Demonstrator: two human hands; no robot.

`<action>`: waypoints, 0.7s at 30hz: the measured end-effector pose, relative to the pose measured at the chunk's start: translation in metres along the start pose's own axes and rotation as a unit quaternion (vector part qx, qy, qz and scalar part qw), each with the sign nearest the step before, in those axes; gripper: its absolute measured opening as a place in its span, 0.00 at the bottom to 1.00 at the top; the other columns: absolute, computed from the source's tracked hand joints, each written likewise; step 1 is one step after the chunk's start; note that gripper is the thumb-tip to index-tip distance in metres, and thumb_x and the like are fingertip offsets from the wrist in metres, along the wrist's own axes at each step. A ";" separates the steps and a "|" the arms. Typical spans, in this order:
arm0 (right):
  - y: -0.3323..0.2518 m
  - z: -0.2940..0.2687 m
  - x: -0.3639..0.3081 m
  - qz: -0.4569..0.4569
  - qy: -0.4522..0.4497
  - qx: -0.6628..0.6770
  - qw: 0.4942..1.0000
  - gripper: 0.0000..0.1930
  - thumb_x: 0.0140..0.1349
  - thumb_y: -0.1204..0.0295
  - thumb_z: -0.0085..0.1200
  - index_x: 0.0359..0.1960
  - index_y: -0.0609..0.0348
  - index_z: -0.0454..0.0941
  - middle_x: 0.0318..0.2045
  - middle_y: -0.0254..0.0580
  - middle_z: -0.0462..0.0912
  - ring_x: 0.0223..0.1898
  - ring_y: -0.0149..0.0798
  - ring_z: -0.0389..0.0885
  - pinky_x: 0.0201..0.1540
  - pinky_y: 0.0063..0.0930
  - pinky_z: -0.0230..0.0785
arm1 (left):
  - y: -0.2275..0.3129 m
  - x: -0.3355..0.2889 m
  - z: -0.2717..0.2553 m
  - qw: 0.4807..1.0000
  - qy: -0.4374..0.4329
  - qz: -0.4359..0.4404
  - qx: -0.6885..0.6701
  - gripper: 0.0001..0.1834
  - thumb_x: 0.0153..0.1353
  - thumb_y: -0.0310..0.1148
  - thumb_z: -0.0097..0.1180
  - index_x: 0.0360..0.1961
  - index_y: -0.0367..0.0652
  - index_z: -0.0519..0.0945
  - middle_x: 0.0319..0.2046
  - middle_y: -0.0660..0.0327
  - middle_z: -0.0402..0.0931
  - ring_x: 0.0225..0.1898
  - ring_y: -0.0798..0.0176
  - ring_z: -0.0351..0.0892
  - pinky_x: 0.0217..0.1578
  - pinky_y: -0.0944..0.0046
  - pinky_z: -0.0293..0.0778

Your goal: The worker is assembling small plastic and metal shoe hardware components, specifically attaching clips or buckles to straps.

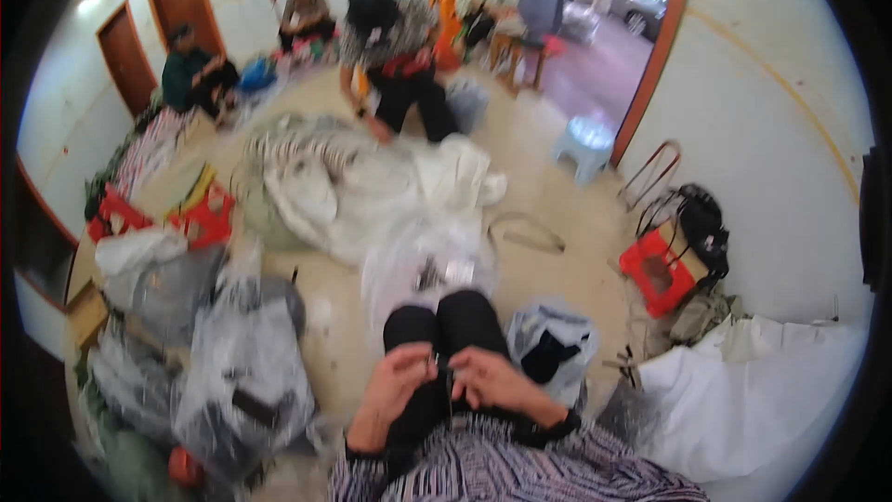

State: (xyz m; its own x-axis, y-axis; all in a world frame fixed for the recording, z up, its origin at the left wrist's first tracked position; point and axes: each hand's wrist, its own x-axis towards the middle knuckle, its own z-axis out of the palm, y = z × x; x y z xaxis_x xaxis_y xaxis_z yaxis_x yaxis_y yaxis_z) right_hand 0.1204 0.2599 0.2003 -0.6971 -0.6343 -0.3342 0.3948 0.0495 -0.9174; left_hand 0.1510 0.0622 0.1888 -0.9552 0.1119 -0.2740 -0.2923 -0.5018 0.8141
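Above my lap, my left hand (401, 379) and my right hand (485, 379) are close together, fingertips facing each other. The fingers of both are pinched around something small and dark, partly shiny, too small to name. Beneath them are my legs in black trousers (415, 327). Just beyond my knees lies an open clear plastic bag (386, 284) with small dark pieces (429, 274) and a whitish packet (459, 270) in it. To the right of my thigh, another plastic bag (578, 327) holds black items (548, 356).
Large white sacks (400, 181) spread across the floor ahead, where a person (390, 46) bends over them. Filled plastic bags (246, 353) crowd my left. A red plastic stool (656, 271) and white sheeting (753, 390) lie right, a blue stool (585, 144) near the doorway. Other people sit farther back.
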 end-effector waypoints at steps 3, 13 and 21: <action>-0.025 0.001 -0.008 0.008 0.008 0.002 1.000 0.10 0.62 0.70 0.44 0.43 0.62 0.66 0.22 0.39 0.77 0.14 0.23 0.70 0.14 0.15 0.59 | 0.003 0.005 0.001 1.000 -0.021 -0.003 -0.005 0.15 0.53 0.21 0.54 0.44 0.34 0.73 0.34 0.58 0.76 0.36 0.65 0.76 0.40 0.66 0.73; -0.022 0.001 -0.011 0.071 -0.022 0.011 0.997 0.10 0.61 0.73 0.46 0.42 0.62 0.71 0.17 0.37 0.76 0.11 0.23 0.70 0.09 0.12 0.55 | 0.003 -0.008 0.000 0.998 -0.061 -0.001 -0.029 0.13 0.54 0.20 0.53 0.43 0.33 0.74 0.33 0.58 0.77 0.33 0.66 0.77 0.37 0.69 0.74; -0.026 0.002 -0.013 0.066 -0.030 0.020 0.997 0.09 0.61 0.73 0.47 0.40 0.64 0.69 0.17 0.38 0.76 0.10 0.23 0.68 0.09 0.14 0.53 | 0.005 -0.013 0.008 0.992 -0.104 -0.015 0.067 0.13 0.55 0.21 0.53 0.43 0.33 0.74 0.30 0.59 0.77 0.30 0.70 0.76 0.34 0.73 0.73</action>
State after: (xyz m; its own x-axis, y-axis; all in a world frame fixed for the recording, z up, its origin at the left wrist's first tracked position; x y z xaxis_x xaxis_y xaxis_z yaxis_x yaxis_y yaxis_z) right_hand 0.1205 0.2654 0.2287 -0.6011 -0.6691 -0.4371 0.5052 0.1057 -0.8565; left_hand 0.1613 0.0653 0.2009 -0.9308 0.3066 -0.1989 -0.3109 -0.3783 0.8719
